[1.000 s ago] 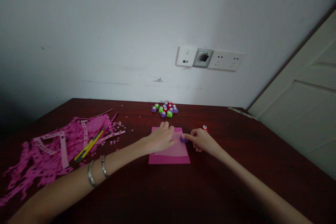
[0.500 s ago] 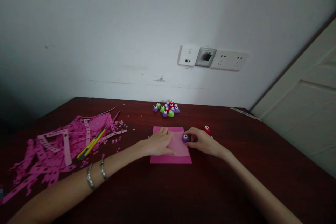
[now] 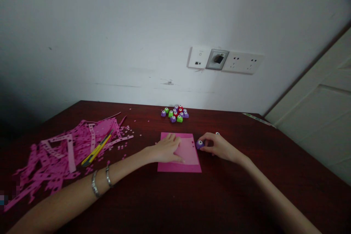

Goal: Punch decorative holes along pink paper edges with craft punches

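My left hand (image 3: 168, 148) lies flat with its fingers apart, pressing on a lighter pink sheet (image 3: 189, 153) that rests on a darker pink square of paper (image 3: 178, 168). Between the thumb and fingers of my right hand (image 3: 215, 146) is a small purple craft punch (image 3: 200, 144) with a white button on top. It is just beyond the paper's right edge. Small dark marks or holes show on the right margin of the lighter sheet. Another punch (image 3: 217, 133) is mostly hidden behind my right hand; only its white top shows.
Several purple, green and red punches (image 3: 175, 114) are clustered at the back near the wall. At left lies a heap of punched pink paper strips (image 3: 60, 153) with a yellow box cutter (image 3: 97, 149) on it. Tiny paper bits (image 3: 120, 147) are scattered beside it. Wall sockets (image 3: 219, 59) are above the table.
My right hand has moved slightly right with the purple punch, off the paper's edge, uncovering small marks there. It now hides most of the red punch. My left hand stays in place.
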The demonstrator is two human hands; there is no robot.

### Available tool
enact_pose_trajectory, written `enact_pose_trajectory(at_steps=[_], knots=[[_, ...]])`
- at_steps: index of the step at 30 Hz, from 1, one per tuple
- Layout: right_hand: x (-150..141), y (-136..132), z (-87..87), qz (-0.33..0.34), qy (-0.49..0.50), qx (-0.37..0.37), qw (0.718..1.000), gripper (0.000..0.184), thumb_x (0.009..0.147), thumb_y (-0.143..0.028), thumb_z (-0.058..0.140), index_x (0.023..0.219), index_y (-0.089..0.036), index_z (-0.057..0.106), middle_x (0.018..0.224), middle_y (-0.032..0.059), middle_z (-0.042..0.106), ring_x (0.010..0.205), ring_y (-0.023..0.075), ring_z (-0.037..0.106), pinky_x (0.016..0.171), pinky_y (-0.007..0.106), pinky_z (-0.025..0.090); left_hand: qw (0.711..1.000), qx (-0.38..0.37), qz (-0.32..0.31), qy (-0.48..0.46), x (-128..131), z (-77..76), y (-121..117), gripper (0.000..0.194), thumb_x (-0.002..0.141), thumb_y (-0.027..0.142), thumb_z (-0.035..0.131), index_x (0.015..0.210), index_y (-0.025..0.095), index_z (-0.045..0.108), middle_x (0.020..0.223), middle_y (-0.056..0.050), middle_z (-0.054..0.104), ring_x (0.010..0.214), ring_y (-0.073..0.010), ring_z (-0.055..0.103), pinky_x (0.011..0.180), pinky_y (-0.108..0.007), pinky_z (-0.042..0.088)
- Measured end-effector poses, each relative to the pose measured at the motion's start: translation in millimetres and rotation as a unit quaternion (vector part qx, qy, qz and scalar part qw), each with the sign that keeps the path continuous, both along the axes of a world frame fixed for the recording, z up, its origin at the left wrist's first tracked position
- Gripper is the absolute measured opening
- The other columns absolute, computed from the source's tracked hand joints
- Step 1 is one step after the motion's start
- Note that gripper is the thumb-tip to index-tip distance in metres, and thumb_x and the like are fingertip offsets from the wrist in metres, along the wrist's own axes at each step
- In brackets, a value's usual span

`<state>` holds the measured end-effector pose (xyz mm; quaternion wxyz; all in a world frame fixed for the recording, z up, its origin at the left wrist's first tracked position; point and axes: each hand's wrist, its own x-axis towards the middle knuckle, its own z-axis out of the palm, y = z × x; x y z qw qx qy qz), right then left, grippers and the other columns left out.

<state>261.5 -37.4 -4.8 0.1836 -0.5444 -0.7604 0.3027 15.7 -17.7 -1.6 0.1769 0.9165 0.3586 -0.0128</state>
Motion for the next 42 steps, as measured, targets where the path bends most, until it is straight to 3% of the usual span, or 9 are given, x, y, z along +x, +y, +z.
enact_pose_trajectory(at_steps=[6,15,18,20,24,28,31,35,42], knots=[[18,1,7.9,-0.05,-0.039,-0.061,0.996,0.021,0.071,-0.028,0.061,0.089,-0.015,0.062,0.07,0.0031,0.06,0.054,0.0117,0.053,0.039,0.018,0.041,1.0,-0.006,-0.002,0.0,-1,1.1,0,0.066,0.07,0.063,0.049,0.11,0.011,0.046,0.115,-0.016,0.045,0.106,-0.0295,0.04,0.082,-0.035,0.038],[25,-2,18.9,-0.033,-0.108,0.016,0.994,0.018,0.07,-0.028,0.061,0.084,-0.016,0.064,0.082,0.0056,0.065,0.07,0.0172,0.058,0.064,0.026,0.045,1.0,0.018,-0.005,0.016,-1,-3.3,-1,0.068,0.072,0.063,0.047,0.113,0.009,0.044,0.113,-0.017,0.044,0.107,-0.0308,0.039,0.083,-0.037,0.037],[14,-7,29.2,-0.051,-0.109,0.084,0.989,0.021,0.072,-0.031,0.061,0.087,-0.016,0.063,0.084,0.0064,0.063,0.072,0.0178,0.058,0.067,0.028,0.044,0.999,0.03,0.006,0.015,-1,-2.2,-3,0.07,0.071,0.065,0.048,0.113,0.01,0.044,0.113,-0.017,0.043,0.106,-0.0309,0.039,0.084,-0.038,0.037],[-1,-10,30.8,-0.047,-0.055,0.106,0.992,0.017,0.078,-0.032,0.055,0.083,-0.017,0.061,0.082,0.0047,0.062,0.071,0.0161,0.057,0.065,0.026,0.045,0.999,0.038,0.012,0.013,-1,-2.5,-3,0.072,0.07,0.066,0.048,0.114,0.01,0.044,0.113,-0.017,0.043,0.106,-0.0309,0.039,0.084,-0.038,0.036],[-34,-11,8.8,-0.048,0.11,0.018,0.993,0.029,0.086,-0.041,0.039,0.079,-0.017,0.053,0.067,0.0002,0.053,0.052,0.0112,0.05,0.044,0.02,0.042,0.999,0.051,0.012,0.011,-1,-5.1,-2,0.072,0.069,0.067,0.049,0.111,0.009,0.046,0.11,-0.017,0.044,0.104,-0.0313,0.04,0.083,-0.039,0.037],[-46,-6,-23.6,-0.104,0.173,0.057,0.978,0.033,0.086,-0.046,0.038,0.07,-0.018,0.047,0.061,-0.0024,0.046,0.047,0.0096,0.044,0.041,0.02,0.038,0.998,0.068,0.013,0.009,-1,-7.6,-2,0.069,0.068,0.065,0.052,0.109,0.01,0.047,0.11,-0.017,0.046,0.105,-0.0319,0.04,0.085,-0.039,0.035],[-42,-3,-34.0,-0.142,0.171,0.115,0.968,0.034,0.086,-0.045,0.038,0.068,-0.019,0.047,0.06,-0.0024,0.047,0.048,0.0106,0.043,0.044,0.021,0.037,0.998,0.065,0.015,0.006,-1,-7.0,-3,0.068,0.068,0.063,0.053,0.111,0.01,0.046,0.112,-0.017,0.046,0.107,-0.033,0.039,0.086,-0.039,0.034],[-33,0,-34.5,-0.164,0.127,0.177,0.962,0.033,0.087,-0.043,0.037,0.068,-0.019,0.05,0.06,-0.0009,0.05,0.056,0.0142,0.047,0.053,0.024,0.036,0.999,0.048,0.016,0.003,-2,-5.8,-3,0.068,0.069,0.063,0.052,0.112,0.011,0.045,0.113,-0.017,0.046,0.107,-0.0331,0.04,0.085,-0.04,0.035],[-26,4,-38.1,-0.153,0.082,0.216,0.961,0.031,0.089,-0.036,0.035,0.068,-0.019,0.049,0.061,-0.0003,0.051,0.057,0.0148,0.047,0.057,0.025,0.035,1.0,0.024,0.016,-0.009,-3,-4.1,-3,0.065,0.07,0.063,0.05,0.109,0.011,0.047,0.111,-0.016,0.045,0.107,-0.0329,0.039,0.084,-0.041,0.037]])
